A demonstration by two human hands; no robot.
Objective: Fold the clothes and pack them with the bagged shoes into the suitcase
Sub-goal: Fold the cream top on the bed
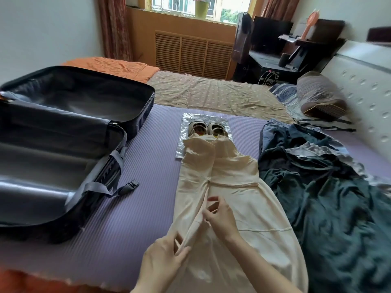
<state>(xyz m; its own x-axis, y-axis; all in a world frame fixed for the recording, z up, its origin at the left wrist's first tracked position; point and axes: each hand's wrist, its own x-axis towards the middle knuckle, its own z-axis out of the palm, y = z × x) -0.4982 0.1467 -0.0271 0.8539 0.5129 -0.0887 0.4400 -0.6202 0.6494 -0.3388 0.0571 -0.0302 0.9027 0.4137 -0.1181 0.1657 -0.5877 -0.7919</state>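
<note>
Cream dress [224, 187] folded lengthwise — top over bagged shoes [206, 129]; suitcase [63, 127] open.

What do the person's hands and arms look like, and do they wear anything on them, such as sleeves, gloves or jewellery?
Both are bare. The left hand and the right hand carry no gloves, and no ring shows. The forearms are uncovered as far as the bottom edge of the picture: no sleeve, watch or bracelet is visible.

Home bedroom: bed [211, 96], pillow [321, 96], curtains [114, 26]
</note>
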